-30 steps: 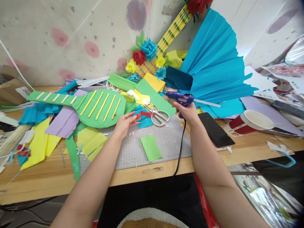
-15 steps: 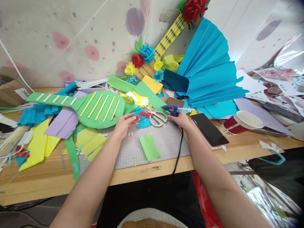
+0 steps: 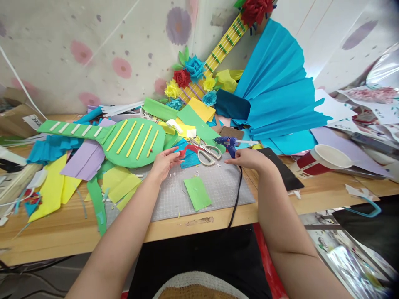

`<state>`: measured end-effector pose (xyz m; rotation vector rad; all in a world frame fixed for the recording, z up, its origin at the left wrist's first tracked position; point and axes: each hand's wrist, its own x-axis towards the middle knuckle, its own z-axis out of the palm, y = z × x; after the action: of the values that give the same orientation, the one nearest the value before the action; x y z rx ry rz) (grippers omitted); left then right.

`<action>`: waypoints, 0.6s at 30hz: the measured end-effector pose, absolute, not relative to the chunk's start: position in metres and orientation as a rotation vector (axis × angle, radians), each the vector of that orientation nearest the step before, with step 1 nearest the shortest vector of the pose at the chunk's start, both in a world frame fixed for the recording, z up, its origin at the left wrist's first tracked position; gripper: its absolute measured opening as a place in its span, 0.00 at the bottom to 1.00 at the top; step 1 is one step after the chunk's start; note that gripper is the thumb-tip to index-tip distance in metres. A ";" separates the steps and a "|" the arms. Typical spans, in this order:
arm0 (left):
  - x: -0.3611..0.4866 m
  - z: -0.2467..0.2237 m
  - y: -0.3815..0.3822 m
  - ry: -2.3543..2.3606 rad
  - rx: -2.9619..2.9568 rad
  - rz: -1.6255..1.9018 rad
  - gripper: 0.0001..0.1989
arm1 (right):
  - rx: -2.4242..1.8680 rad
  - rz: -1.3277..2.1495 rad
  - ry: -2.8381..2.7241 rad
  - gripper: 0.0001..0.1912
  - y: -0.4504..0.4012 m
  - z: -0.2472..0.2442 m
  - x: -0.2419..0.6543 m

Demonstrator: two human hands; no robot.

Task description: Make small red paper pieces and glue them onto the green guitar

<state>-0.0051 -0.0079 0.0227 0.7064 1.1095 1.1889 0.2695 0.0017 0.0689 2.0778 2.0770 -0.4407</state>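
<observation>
Between the fingertips of my left hand (image 3: 166, 163) is a small red paper piece (image 3: 182, 153), close to a blue paper sheet (image 3: 190, 158). The fingers of my right hand (image 3: 246, 159) are at the handle of a blue glue gun (image 3: 229, 143), which has a white glue stick in its back end and a black cord. Silver scissors (image 3: 209, 154) with pale handles lie between my hands. A green paper rectangle (image 3: 197, 193) rests on the grey cutting mat (image 3: 168, 203). The green paper guitar shape (image 3: 134, 143) with yellow strips lies left of my left hand.
A black phone (image 3: 282, 168) and a red-and-white paper cup (image 3: 322, 161) stand to the right. Behind are a flower-decorated yellow guitar (image 3: 226, 43) and a pleated blue paper fan (image 3: 274, 83). Yellow and purple paper (image 3: 83, 160) lies at the left.
My right hand has shifted at the glue gun handle, with its wrist and forearm further right, now covering part of the phone. The view has shifted slightly; my left hand keeps its pose.
</observation>
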 end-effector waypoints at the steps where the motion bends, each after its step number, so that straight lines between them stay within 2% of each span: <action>1: -0.005 0.022 -0.008 1.110 0.707 1.187 0.18 | 2.097 -0.433 2.077 0.24 0.002 0.069 0.270; 12: -0.005 0.017 -0.006 1.094 0.721 1.168 0.21 | 1.669 -0.836 2.381 0.27 -0.001 0.079 0.240; 18: -0.006 0.016 -0.006 1.096 0.738 1.165 0.21 | 1.629 -0.941 2.491 0.26 0.007 0.086 0.221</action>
<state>-0.0063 -0.0056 0.0160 0.7382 1.0957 1.1654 0.2213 0.0072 0.0855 1.6294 2.4908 -0.9415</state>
